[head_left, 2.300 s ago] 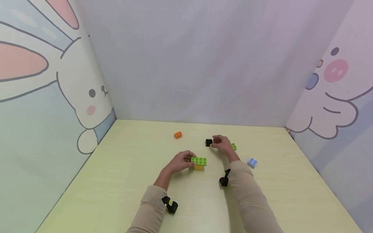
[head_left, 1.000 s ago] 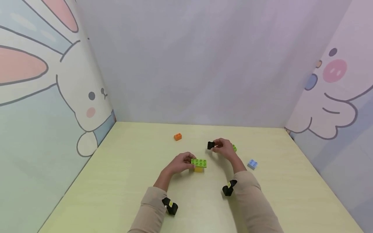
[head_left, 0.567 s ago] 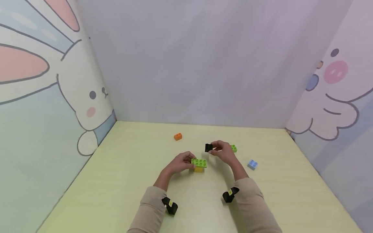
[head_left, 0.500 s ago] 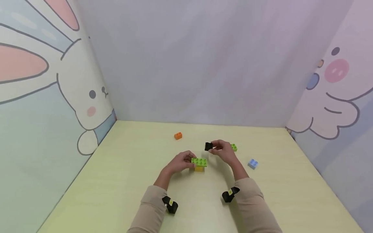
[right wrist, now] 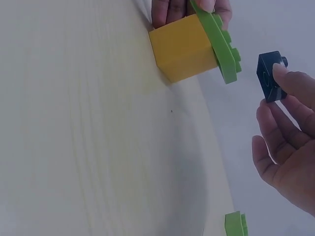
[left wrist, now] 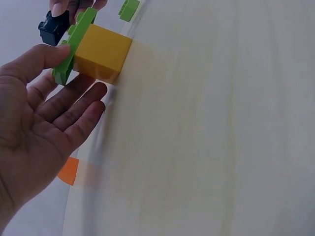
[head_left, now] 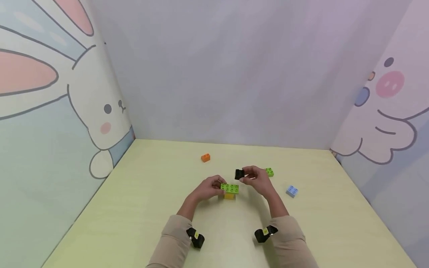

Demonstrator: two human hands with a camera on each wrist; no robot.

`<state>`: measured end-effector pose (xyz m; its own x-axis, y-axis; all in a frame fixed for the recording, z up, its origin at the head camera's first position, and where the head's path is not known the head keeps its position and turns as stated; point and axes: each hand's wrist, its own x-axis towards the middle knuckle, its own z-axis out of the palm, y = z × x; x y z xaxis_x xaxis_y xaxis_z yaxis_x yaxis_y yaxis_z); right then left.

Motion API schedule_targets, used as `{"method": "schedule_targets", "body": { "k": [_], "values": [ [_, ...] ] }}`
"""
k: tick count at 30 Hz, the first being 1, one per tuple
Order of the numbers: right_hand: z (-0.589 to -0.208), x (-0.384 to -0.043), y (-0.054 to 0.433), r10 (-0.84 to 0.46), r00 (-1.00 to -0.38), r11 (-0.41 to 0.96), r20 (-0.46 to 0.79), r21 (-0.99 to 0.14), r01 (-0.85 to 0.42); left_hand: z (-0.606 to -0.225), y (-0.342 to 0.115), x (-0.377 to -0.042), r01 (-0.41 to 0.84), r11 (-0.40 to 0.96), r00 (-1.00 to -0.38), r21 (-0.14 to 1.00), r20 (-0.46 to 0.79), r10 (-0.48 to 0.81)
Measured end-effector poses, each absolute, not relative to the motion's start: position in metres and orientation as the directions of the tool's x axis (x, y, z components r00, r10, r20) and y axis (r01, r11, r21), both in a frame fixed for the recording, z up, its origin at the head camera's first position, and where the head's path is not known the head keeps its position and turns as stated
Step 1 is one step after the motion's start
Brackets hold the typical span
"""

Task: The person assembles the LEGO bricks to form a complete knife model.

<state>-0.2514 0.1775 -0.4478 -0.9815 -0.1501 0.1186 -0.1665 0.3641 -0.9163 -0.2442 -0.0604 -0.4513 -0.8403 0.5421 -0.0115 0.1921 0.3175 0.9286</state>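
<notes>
A flat green toy brick point(head_left: 229, 188) with studs lies on top of a yellow block point(head_left: 229, 196), which stands on the table. My left hand point(head_left: 208, 189) pinches the green brick's left end, the thumb on its near side. In the left wrist view the yellow block point(left wrist: 104, 51) sits beyond my fingertips. My right hand point(head_left: 258, 181) pinches a small black brick point(head_left: 239, 174) between thumb and fingers, in the air behind and right of the green brick. The right wrist view shows the black brick point(right wrist: 270, 76) apart from the green brick point(right wrist: 222, 44).
An orange brick point(head_left: 206, 158) lies toward the back of the table point(head_left: 161, 178). Another green brick point(head_left: 269, 172) is just behind my right hand, partly hidden. A light blue brick point(head_left: 292, 191) lies further right. Printed cloth walls enclose the table's back and sides.
My right hand has taken hold of the black brick, lifted it off the table and brought it nearer to the green brick. My left hand has stayed at the green brick.
</notes>
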Motion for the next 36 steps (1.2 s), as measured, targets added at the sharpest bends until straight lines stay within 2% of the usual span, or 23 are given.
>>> {"method": "schedule_targets", "body": {
  "k": [9,14,22,30,36],
  "values": [
    [-0.421,-0.225,0.163,-0.221,-0.964,0.339,0.149,-0.915,-0.219,-0.443,-0.063,-0.239,0.196,0.292,-0.843,0.936,0.009,0.538],
    [-0.415,-0.220,0.159,-0.248,-0.961,0.337,0.126,-0.918,-0.207,-0.445,-0.062,-0.242,0.191,0.277,-0.843,0.942,0.013,0.538],
    [-0.421,-0.218,0.155,-0.311,-0.943,0.320,0.116,-0.922,-0.219,-0.448,-0.061,-0.243,0.200,0.280,-0.838,0.939,0.016,0.545],
    [-0.425,-0.217,0.152,-0.335,-0.934,0.334,0.123,-0.911,-0.240,-0.480,-0.060,-0.259,0.207,0.299,-0.848,0.932,0.018,0.530],
    [-0.454,-0.233,0.156,-0.327,-0.935,0.359,0.136,-0.897,-0.256,-0.480,-0.060,-0.261,0.190,0.299,-0.849,0.935,0.003,0.528]
  ]
}}
